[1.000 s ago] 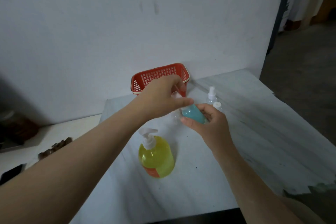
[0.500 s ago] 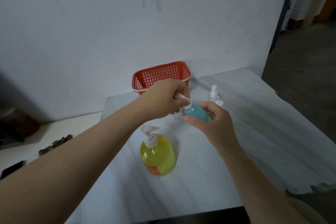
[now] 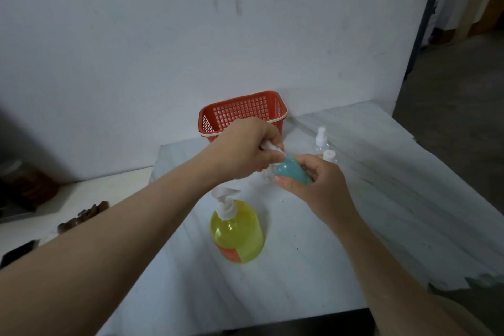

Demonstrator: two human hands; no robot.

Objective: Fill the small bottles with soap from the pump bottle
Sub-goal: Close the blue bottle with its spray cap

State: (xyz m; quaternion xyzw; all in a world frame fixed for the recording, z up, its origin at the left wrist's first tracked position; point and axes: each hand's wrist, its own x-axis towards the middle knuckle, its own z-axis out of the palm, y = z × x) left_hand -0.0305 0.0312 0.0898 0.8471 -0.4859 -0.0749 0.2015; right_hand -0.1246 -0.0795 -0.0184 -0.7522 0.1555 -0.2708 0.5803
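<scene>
While right hand (image 3: 321, 188) grips teal bottle (image 3: 291, 170), left hand (image 3: 245, 147) pinches its cap (image 3: 272, 148)

On the table (image 3: 381, 199) the pump bottle (image 3: 236, 229) stands near, the basket (image 3: 242, 112) far behind it against the wall (image 3: 163, 49), two spray bottles (image 3: 321, 142) near the basket's right. Between basket and pump bottle, left hand (image 3: 245, 148) and right hand (image 3: 319, 185) hold a small bottle (image 3: 290, 172).

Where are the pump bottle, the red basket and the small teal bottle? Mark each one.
pump bottle (image 3: 236, 229), head view, on its yellow body.
red basket (image 3: 241, 112), head view, on its far mesh wall.
small teal bottle (image 3: 291, 172), head view, on its teal body.
</scene>
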